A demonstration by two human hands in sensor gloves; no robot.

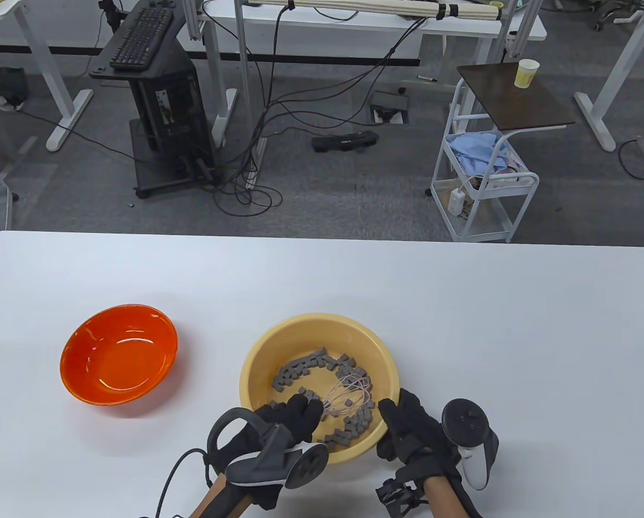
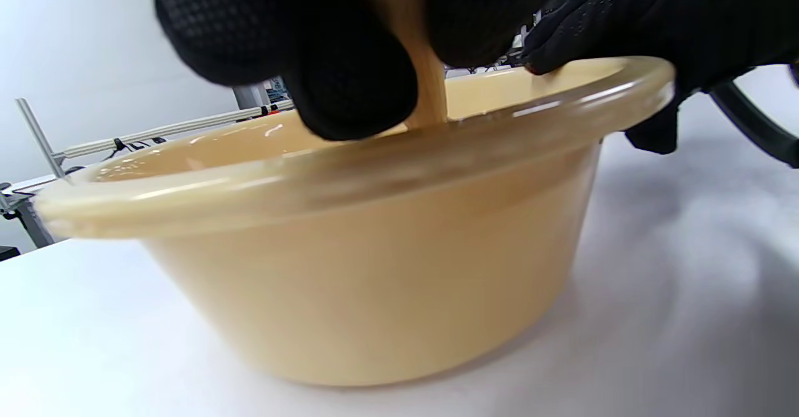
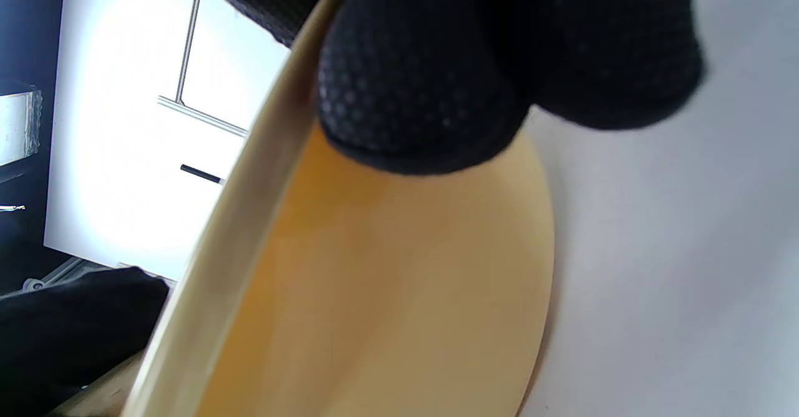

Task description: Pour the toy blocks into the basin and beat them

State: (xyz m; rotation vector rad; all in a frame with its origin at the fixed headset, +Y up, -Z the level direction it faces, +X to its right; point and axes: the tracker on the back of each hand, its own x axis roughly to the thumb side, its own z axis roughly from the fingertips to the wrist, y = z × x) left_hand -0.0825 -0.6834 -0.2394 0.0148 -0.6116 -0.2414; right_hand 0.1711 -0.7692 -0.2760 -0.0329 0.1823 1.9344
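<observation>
White table (image 1: 462,324) carries an orange bowl (image 1: 119,353) and a yellow basin (image 1: 257,367)

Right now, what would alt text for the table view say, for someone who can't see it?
A gloved left hand holds a wire whisk among small grey toy blocks in a yellow basin, while the right hand grips the basin's near rim. An empty orange bowl sits to the left on the white table.

Glossy smooth plastic basin (image 1: 257,356); thin metal-wire whisk (image 1: 348,396); matt grey blocks (image 1: 300,369); glossy translucent orange bowl (image 1: 84,377); matt white bench (image 1: 462,324).
</observation>
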